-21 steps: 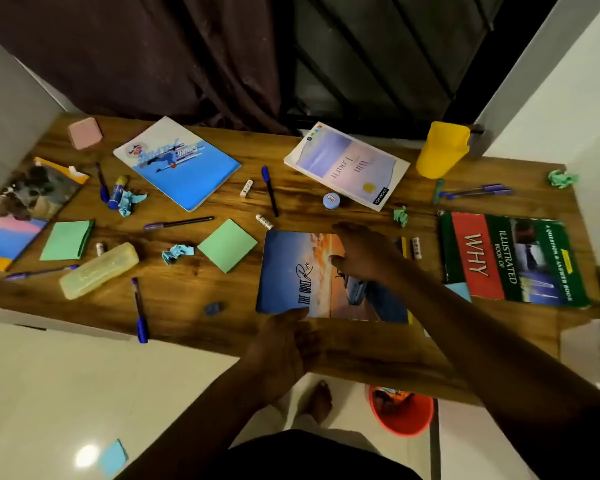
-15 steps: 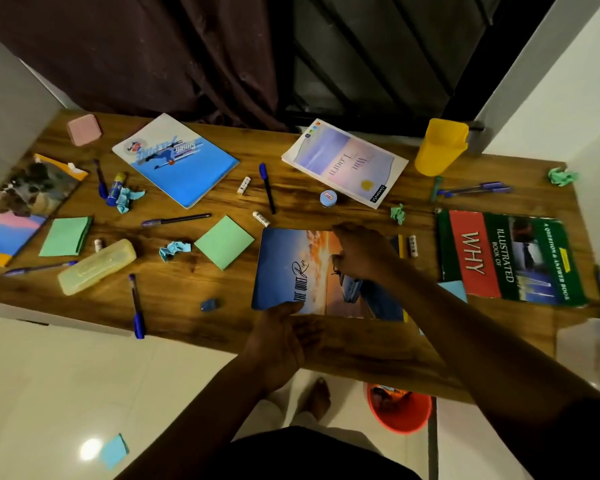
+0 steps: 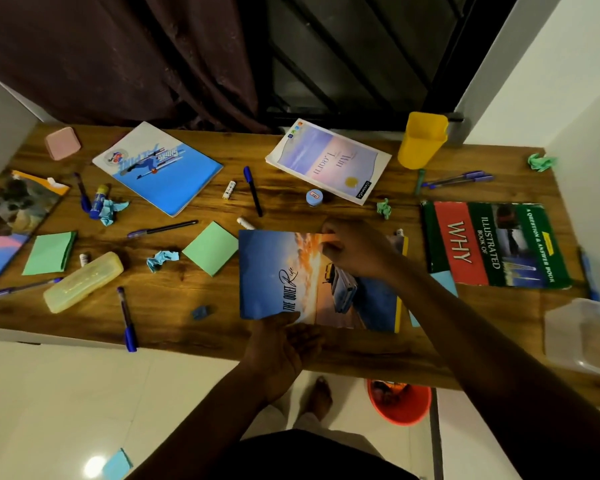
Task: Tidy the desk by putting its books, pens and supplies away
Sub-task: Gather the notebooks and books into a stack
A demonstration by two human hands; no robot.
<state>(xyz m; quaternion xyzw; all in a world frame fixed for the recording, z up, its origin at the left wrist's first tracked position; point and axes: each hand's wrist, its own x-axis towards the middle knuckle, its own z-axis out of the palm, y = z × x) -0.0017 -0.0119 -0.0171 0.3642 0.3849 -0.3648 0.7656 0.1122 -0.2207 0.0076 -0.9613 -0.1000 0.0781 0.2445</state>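
Quiet Ride notebook (image 3: 274, 271) lies at ctr of frame on the wooden desk (image 3: 222, 334), near its front edge. Left hand (image 3: 284, 344) grips the notebook's btm edge, thumb on the cover. Right hand (image 3: 355, 252) pinches the top edge w/ bent fingertips. Green sticky pad (image 3: 210, 247) sits just left of it, WHY book (image 3: 492, 244) to the right, yellow pen cup (image 3: 421, 142) upper right. 2 purple pens (image 3: 458, 178) lie near the cup.
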